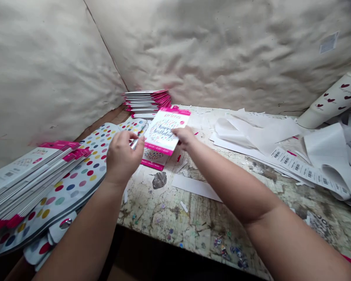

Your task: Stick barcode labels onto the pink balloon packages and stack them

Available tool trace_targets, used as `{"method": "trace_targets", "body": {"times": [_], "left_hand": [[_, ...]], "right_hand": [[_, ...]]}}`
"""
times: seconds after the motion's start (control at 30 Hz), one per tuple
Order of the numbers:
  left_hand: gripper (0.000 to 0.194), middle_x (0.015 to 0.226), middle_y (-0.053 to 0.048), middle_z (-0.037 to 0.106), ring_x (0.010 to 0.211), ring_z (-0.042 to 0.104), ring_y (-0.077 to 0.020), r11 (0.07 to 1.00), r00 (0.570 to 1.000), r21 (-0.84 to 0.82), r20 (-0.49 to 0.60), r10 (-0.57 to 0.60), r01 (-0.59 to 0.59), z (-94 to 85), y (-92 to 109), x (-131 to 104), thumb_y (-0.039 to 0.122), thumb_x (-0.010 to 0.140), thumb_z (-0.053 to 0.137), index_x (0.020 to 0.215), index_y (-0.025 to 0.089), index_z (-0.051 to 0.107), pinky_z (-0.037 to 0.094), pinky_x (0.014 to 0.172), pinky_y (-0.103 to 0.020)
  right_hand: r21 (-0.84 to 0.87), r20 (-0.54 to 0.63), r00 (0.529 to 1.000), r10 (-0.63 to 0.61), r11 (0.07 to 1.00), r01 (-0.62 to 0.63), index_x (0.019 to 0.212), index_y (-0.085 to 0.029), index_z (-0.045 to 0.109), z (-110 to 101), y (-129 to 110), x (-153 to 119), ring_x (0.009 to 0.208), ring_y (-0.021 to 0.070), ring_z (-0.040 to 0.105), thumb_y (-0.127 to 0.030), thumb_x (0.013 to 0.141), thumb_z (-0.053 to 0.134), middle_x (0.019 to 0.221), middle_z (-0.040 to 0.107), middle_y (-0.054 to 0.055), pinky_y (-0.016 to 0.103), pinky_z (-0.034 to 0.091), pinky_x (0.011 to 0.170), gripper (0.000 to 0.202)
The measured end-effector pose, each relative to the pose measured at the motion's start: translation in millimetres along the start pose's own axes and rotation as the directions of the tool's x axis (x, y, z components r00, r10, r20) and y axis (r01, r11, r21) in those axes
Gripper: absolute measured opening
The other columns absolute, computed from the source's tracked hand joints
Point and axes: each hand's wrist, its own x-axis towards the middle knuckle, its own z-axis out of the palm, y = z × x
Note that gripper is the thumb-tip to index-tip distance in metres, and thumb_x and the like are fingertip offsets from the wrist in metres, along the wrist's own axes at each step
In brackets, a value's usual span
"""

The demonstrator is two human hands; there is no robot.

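My right hand grips the right edge of a flat white-and-pink packet printed "happy birthday", tilted above the table. At the packet's left edge is my left hand, its thumb and fingers closed in a pinch. Something pale and thin shows between those fingertips, too small to make out. Under the held packet lies another pink-edged packet, mostly hidden. Behind, a neat stack of similar packets stands against the wall. A further pile of packets rests at the left on a polka-dot cloth item.
On the right lie crumpled backing paper and a strip of barcode labels. A white tumbler with hearts stands at the back right. A white paper strip and scraps lie on the worn table. Paper-covered walls enclose the back and left.
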Motion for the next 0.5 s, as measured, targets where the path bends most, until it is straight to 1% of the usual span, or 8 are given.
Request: {"method": "trace_targets", "body": {"times": [0.03,0.07,0.13,0.2,0.27,0.33,0.4,0.5], "left_hand": [[0.044,0.102,-0.010,0.065,0.097,0.059,-0.0249,1.000,0.997,0.015,0.076,0.020,-0.021,5.3,-2,-4,0.051,0.085,0.039,0.100,0.017,0.063,0.045,0.084,-0.034],[0.047,0.106,-0.011,0.065,0.100,0.058,-0.0258,0.998,0.979,0.024,0.197,0.048,-0.054,12.9,-3,-6,0.053,0.084,0.041,0.103,0.016,0.063,0.044,0.087,-0.034],[0.063,0.123,-0.015,0.058,0.115,0.052,-0.0297,0.992,0.913,0.054,0.399,0.083,-0.113,33.5,-5,-4,0.061,0.079,0.044,0.118,0.013,0.057,0.039,0.096,-0.036],[0.088,0.140,-0.020,0.042,0.129,0.037,-0.0359,0.985,0.878,0.124,0.476,0.049,-0.123,56.3,-4,4,0.071,0.074,0.041,0.135,0.007,0.042,0.031,0.104,-0.042],[0.105,0.148,-0.024,0.027,0.135,0.024,-0.0427,0.974,0.860,0.216,0.508,-0.047,-0.074,75.1,2,15,0.079,0.069,0.037,0.141,0.004,0.029,0.029,0.103,-0.048],[0.113,0.148,-0.027,0.023,0.132,0.026,-0.0473,0.957,0.825,0.287,0.552,-0.125,-0.047,86.1,10,25,0.082,0.065,0.038,0.143,0.001,0.025,0.035,0.098,-0.050],[0.104,0.141,-0.029,0.036,0.123,0.042,-0.0453,0.948,0.795,0.311,0.592,-0.133,-0.073,88.4,18,33,0.077,0.067,0.042,0.139,0.002,0.035,0.041,0.091,-0.046],[0.064,0.116,-0.023,0.062,0.103,0.060,-0.0348,0.951,0.788,0.277,0.613,-0.065,-0.138,76.1,26,46,0.057,0.078,0.041,0.115,0.008,0.062,0.045,0.084,-0.038]], "right_hand": [[0.022,-0.068,0.997,-0.029,0.999,0.030,0.108,-0.017,0.048,-13,-8,-1,0.070,0.0167,0.064,-0.005,0.079,0.054,0.079,0.065,0.001,0.034,0.057,0.068,0.032],[0.038,-0.121,0.991,-0.054,0.998,0.059,0.108,-0.017,0.048,-26,-17,-2,0.071,0.0165,0.064,-0.005,0.079,0.052,0.081,0.065,0.001,0.035,0.058,0.070,0.031],[0.067,-0.194,0.976,-0.093,0.992,0.108,0.106,-0.016,0.049,-51,-33,-9,0.073,0.0163,0.064,-0.005,0.079,0.051,0.086,0.066,0.002,0.037,0.058,0.073,0.030],[0.100,-0.247,0.962,-0.119,0.984,0.147,0.104,-0.016,0.051,-73,-45,-20,0.076,0.0169,0.065,-0.005,0.078,0.052,0.091,0.066,0.003,0.038,0.058,0.075,0.029],[0.123,-0.276,0.949,-0.152,0.974,0.192,0.104,-0.017,0.052,-92,-52,-35,0.080,0.0187,0.066,-0.005,0.077,0.052,0.095,0.067,0.005,0.039,0.058,0.076,0.029],[0.126,-0.271,0.946,-0.177,0.968,0.217,0.104,-0.017,0.052,-109,-55,-53,0.084,0.0210,0.066,-0.005,0.077,0.053,0.100,0.067,0.006,0.041,0.057,0.077,0.030],[0.110,-0.257,0.949,-0.181,0.970,0.215,0.104,-0.018,0.053,-125,-54,-72,0.086,0.0232,0.066,-0.007,0.076,0.055,0.105,0.066,0.008,0.044,0.057,0.078,0.030],[0.080,-0.240,0.957,-0.162,0.979,0.186,0.104,-0.017,0.055,-146,-52,-101,0.091,0.0253,0.066,-0.009,0.075,0.057,0.111,0.065,0.009,0.044,0.056,0.082,0.030]]}}
